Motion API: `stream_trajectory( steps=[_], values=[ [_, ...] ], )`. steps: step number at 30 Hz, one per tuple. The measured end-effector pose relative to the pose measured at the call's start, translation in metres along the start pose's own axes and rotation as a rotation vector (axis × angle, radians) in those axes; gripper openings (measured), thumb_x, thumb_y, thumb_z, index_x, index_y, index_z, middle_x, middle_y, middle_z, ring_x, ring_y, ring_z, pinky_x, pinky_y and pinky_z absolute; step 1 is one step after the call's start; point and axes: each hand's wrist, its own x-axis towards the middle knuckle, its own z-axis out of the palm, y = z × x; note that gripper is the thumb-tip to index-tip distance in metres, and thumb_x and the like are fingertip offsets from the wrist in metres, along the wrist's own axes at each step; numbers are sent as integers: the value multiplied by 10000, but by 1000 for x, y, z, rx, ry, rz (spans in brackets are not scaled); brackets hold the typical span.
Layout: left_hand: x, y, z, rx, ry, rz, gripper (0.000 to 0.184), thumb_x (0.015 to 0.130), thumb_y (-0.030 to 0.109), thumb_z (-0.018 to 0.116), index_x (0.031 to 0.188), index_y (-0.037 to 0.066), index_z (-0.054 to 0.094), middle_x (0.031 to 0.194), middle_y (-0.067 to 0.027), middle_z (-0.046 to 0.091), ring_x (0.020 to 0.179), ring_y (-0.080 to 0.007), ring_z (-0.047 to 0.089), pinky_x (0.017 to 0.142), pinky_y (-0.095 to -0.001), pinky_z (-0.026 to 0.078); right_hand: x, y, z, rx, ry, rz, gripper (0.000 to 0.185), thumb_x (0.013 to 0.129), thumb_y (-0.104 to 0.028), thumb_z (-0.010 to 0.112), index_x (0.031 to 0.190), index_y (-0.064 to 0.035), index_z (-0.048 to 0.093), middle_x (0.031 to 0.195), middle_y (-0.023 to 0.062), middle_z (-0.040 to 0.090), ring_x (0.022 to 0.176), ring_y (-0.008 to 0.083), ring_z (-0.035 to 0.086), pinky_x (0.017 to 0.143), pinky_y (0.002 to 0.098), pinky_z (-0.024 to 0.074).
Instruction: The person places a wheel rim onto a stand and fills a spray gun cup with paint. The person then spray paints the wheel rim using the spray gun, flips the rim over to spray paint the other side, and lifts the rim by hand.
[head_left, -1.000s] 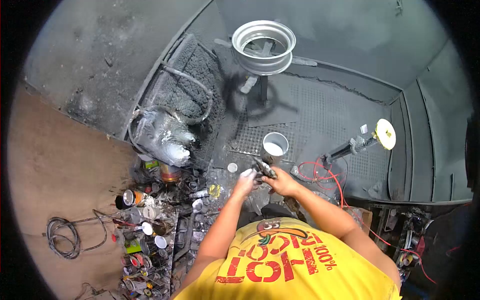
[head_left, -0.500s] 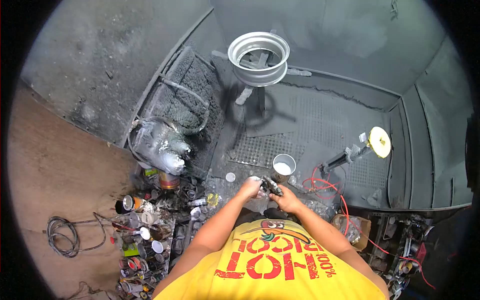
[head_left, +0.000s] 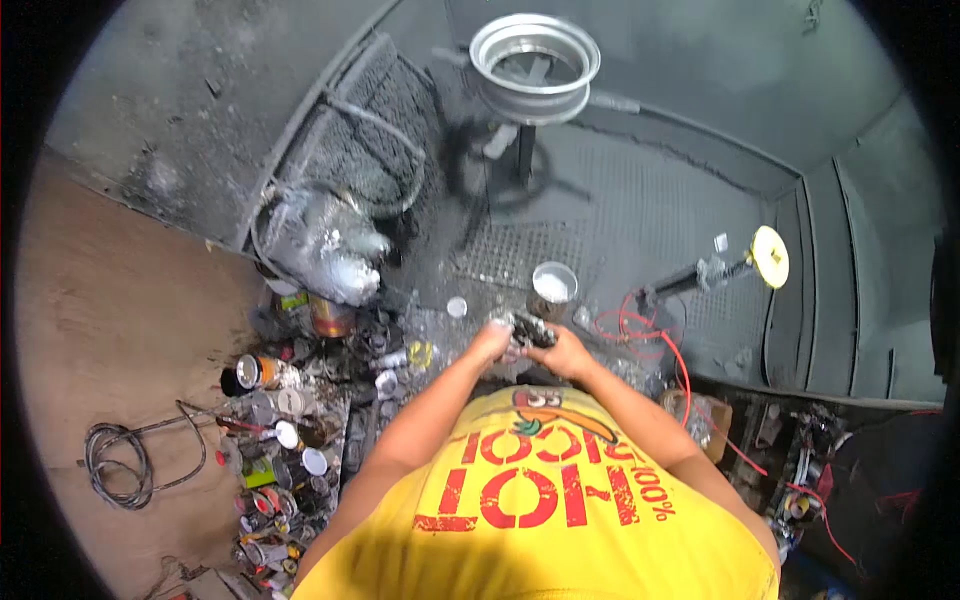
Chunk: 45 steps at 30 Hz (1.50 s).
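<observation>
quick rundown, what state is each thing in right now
dark tool: in the hands, details blurred
right hand: gripping the dark tool
left hand: against the dark tool, grip unclear
cup: open, white contents inside
wheel rim: raised on a stand, silvery
yellow disc: mounted on a slanted post
red hose: loosely looped
black cable: coiled

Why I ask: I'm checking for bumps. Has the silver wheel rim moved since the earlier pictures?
No: judged against the floor grating, the silver wheel rim keeps its place; the whole view shifts together.
</observation>
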Motion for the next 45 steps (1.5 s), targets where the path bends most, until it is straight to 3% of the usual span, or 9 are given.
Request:
stream_trajectory(
  steps=[3,4,23,26,28,32,33,40,45],
  values=[
    [5,-11,-9,-7,-9,-45,285,999,232,432,1056,15,606,878,-115,666,636,-202,660,523,-360,572,-4,-23,2,-162,-13,149,543,780,-332,816,1182,-2,661,1061,186,731,980,272,707,890,379,533],
    [3,-12,-10,-8,-17,-51,285,999,232,432,1056,15,606,878,-115,666,636,-202,660,523,-360,572,-3,-17,7,-188,49,88,426,796,-282,811,1102,-12,687,902,113,734,784,176,664,773,346,535],
    [-8,-24,-17,10,-71,-174,252,1001,251,424,1111,90,583,945,-90,642,715,-207,638,597,-368,564,-16,-9,34,-360,123,65,473,841,-313,773,1176,-4,649,983,185,728,876,224,682,829,354,532],
    [-3,-35,-23,-122,-52,-110,242,1005,270,443,1105,93,574,956,-83,647,696,-191,636,587,-351,557,-8,-18,33,-179,-67,301,510,878,-337,737,1222,20,618,1096,257,684,1044,385,658,917,423,503],
    [-7,-34,-29,-208,-41,-72,276,1012,300,465,1125,65,555,991,-96,628,721,-205,644,596,-359,567,1,-2,37,-210,24,61,388,934,-311,699,1176,-20,613,879,117,679,707,177,623,676,377,550],
    [-22,-40,-40,-397,147,149,261,970,212,576,1162,123,423,941,-66,594,724,-162,624,561,-301,482,33,-19,26,-109,100,10,306,966,-269,670,1125,-16,603,809,47,615,619,122,563,498,308,506],
    [-25,-45,-45,-396,155,157,261,970,212,576,1162,123,423,941,-66,594,724,-162,624,561,-301,482,36,-46,19,-79,88,81,373,941,-316,688,1121,8,640,952,202,689,863,301,650,819,417,508],
    [-44,-81,-67,64,25,156,329,941,262,624,1168,40,538,1016,-87,657,799,-159,624,595,-307,470,62,-154,-10,-38,151,-67,256,946,-216,673,1037,19,626,665,52,550,644,147,424,640,360,442],
    [-28,-67,-57,116,-95,146,325,963,313,648,1162,70,566,914,-29,669,761,-129,621,616,-286,473,71,-182,-50,50,112,-55,240,950,-238,683,828,-38,630,634,-29,557,502,77,494,446,274,388]
  ],
)
